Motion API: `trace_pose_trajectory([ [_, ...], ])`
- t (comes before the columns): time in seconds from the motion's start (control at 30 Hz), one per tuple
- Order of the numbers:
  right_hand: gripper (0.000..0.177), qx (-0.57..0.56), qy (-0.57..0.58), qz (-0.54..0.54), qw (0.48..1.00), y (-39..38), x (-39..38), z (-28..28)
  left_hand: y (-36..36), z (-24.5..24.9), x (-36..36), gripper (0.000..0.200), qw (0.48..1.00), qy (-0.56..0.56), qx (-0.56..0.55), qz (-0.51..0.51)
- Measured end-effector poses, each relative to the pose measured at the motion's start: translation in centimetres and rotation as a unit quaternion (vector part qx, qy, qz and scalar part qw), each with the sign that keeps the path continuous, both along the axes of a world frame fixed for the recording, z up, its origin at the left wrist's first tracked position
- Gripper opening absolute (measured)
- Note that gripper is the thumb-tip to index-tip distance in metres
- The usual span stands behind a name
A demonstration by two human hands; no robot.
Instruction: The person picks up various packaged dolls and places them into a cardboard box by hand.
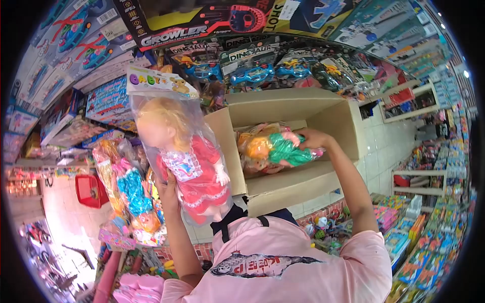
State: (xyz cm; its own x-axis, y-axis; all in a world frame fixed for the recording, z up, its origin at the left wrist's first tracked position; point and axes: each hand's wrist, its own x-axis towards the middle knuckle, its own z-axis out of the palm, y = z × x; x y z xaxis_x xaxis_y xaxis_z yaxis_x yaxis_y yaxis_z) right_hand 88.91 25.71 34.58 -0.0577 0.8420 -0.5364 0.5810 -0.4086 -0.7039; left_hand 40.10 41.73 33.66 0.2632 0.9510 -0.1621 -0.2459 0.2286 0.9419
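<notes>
A large bagged doll (194,174) in a red dress stands upright at the left of the box, with a "BABY" header card on top. My left hand (169,192) is closed on its lower left edge. Inside the open cardboard box (331,121) lies a smaller doll (288,149) in a green dress, in clear plastic, above other wrapped items. The fingers of my right hand (314,139) are wrapped round its right end, within the box walls.
Wrapped dolls (136,194) are piled at the left, near a red basket (92,191). Bagged dinosaur toys (250,65) hang behind the box, below a Growler box (202,25). Packed shelves (422,184) stand at the right.
</notes>
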Motion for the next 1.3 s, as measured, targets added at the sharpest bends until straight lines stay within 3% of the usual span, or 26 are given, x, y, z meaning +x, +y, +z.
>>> trace_pose_trajectory([
  [0.07,0.058,-0.045,0.055,0.064,0.995,1.1,1.3,-5.7,-2.1,0.4,0.5,0.053,0.999,0.000,-0.018,0.043],
  [0.13,0.063,-0.148,-0.006,0.206,0.967,2.1,1.5,-10.3,-4.5,1.2,1.1,0.058,0.994,-0.016,-0.041,0.096],
  [0.23,0.063,-0.187,0.056,0.235,0.952,2.5,0.4,-13.3,-8.2,2.7,2.4,0.060,0.986,0.004,-0.005,0.168],
  [0.27,0.064,-0.155,0.018,0.305,0.940,2.7,0.6,-15.3,-9.4,2.4,2.0,0.062,0.981,0.006,-0.015,0.192],
  [0.37,0.064,-0.058,-0.018,0.374,0.926,2.0,-0.5,-17.1,-12.5,3.9,1.8,0.063,0.967,0.040,0.005,0.251],
  [0.5,0.076,-0.064,-0.106,0.302,0.945,0.4,-1.4,-17.7,-14.9,7.9,2.5,0.063,0.942,0.103,0.066,0.312],
  [0.63,0.079,-0.066,-0.121,0.305,0.942,0.3,-1.1,-18.2,-15.8,9.8,3.2,0.062,0.937,0.081,0.093,0.327],
  [0.73,0.076,-0.069,-0.136,0.300,0.942,1.0,-0.8,-15.4,-15.1,9.9,4.0,0.059,0.931,0.088,0.127,0.331],
  [0.8,0.064,-0.016,-0.222,0.391,0.893,1.8,-0.7,-13.3,-14.4,10.6,5.5,0.057,0.930,0.104,0.122,0.331],
  [0.83,0.064,-0.014,-0.223,0.391,0.893,2.5,-0.5,-12.3,-14.1,10.9,6.9,0.057,0.930,0.103,0.124,0.332],
  [0.9,0.066,-0.028,0.049,0.234,0.971,4.3,-0.1,-9.6,-13.3,12.3,11.4,0.058,0.941,0.018,0.092,0.326],
  [0.97,0.078,0.000,0.279,0.103,0.955,4.3,0.1,-0.7,-12.5,12.2,15.1,0.059,0.939,0.011,0.101,0.327],
  [1.0,0.078,0.002,0.276,0.103,0.956,4.0,0.2,1.7,-12.1,11.7,16.9,0.059,0.944,0.008,0.100,0.313],
  [1.07,0.103,0.153,0.348,0.074,0.922,3.2,0.3,5.1,-11.8,9.8,19.9,0.059,0.963,-0.038,0.074,0.258],
  [1.1,0.103,0.156,0.347,0.074,0.922,2.7,0.4,6.2,-11.8,8.7,21.3,0.059,0.972,-0.082,0.048,0.213],
  [1.17,0.124,0.292,0.048,0.111,0.949,1.5,0.5,7.8,-12.5,8.6,25.6,0.059,0.974,-0.171,0.011,0.149],
  [1.2,0.134,0.268,0.058,0.041,0.961,1.1,0.0,8.2,-13.0,8.7,27.1,0.059,0.974,-0.172,0.013,0.147],
  [1.3,0.127,0.219,0.110,-0.005,0.970,0.3,1.9,5.4,-13.3,9.1,28.8,0.061,0.979,-0.177,-0.013,0.102],
])
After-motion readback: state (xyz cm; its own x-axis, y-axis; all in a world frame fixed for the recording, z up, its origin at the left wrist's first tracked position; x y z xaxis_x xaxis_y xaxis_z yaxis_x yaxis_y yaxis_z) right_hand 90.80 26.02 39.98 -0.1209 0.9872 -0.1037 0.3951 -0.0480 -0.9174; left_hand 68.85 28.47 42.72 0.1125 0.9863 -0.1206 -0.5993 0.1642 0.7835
